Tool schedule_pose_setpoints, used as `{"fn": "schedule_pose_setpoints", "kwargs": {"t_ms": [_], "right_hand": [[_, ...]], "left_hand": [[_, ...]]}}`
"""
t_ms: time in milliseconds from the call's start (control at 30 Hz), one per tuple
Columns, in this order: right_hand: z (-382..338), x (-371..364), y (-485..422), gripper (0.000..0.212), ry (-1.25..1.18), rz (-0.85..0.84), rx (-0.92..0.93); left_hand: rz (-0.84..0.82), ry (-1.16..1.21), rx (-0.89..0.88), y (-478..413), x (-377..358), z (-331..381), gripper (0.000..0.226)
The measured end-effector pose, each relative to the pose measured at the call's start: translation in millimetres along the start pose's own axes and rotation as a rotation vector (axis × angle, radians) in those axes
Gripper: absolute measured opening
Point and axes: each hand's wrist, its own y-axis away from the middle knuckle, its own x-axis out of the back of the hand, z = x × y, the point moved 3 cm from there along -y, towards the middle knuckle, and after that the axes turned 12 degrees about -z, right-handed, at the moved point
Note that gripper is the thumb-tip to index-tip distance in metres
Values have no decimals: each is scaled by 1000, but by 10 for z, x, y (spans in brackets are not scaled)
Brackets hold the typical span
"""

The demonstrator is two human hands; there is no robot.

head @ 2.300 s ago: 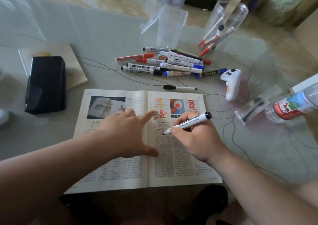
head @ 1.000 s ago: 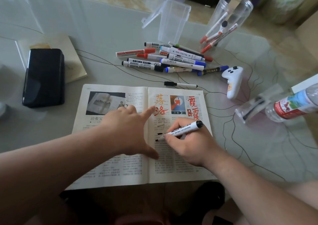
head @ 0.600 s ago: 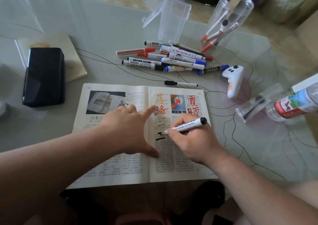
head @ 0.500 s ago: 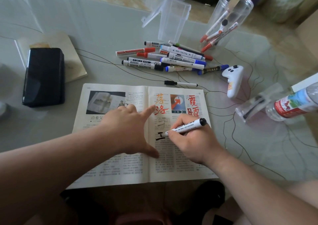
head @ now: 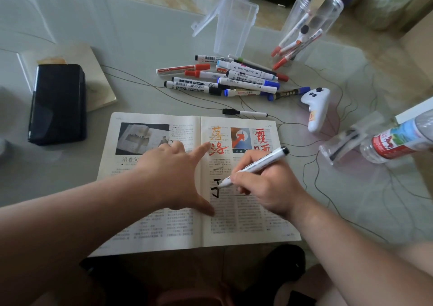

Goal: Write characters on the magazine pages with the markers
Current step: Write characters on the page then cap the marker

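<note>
Writing a black character (head: pixel 216 187) mid-column on the right page of the magazine (head: pixel 152 230) is the step in hand. The right hand (head: pixel 269 188) has its fingers (head: pixel 241 181) clenched round a marker (head: pixel 257 166), tip on the paper at the strokes. The left hand (head: pixel 171 172) lies released and spread, index and thumb pressing the pages flat near the fold. The magazine lies open on the worktop (head: pixel 140 36), with red characters (head: pixel 218 147) at the page's top and spare markers (head: pixel 234 78) heaped beyond it. The character looks unfinished, so next come its remaining strokes, I judge. They call for a steady page and a palm kept off the wet ink.
</note>
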Motion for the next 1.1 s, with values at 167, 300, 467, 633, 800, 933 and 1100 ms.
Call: {"fn": "schedule_pose_setpoints", "kwargs": {"t_ms": [167,300,467,633,800,933,1100], "right_hand": [[-76,134,15,18,-138,199,90],[-228,216,23,6,-202,230,189],[-418,229,30,11,-532,111,283],[-522,190,75,17,-516,66,344],[-522,180,106,13,-379,27,344],[-532,162,118,6,-264,-3,341],[-522,156,121,9,-256,-69,289]], "left_hand": [[-27,107,-54,96,111,-12,144],[83,382,-256,227,292,-17,111],[159,519,-394,411,351,-16,88],[152,572,-427,468,387,34,78],[124,569,-429,510,409,96,77],[100,551,-444,546,424,137,77],[77,575,-432,539,411,168,55]]}}
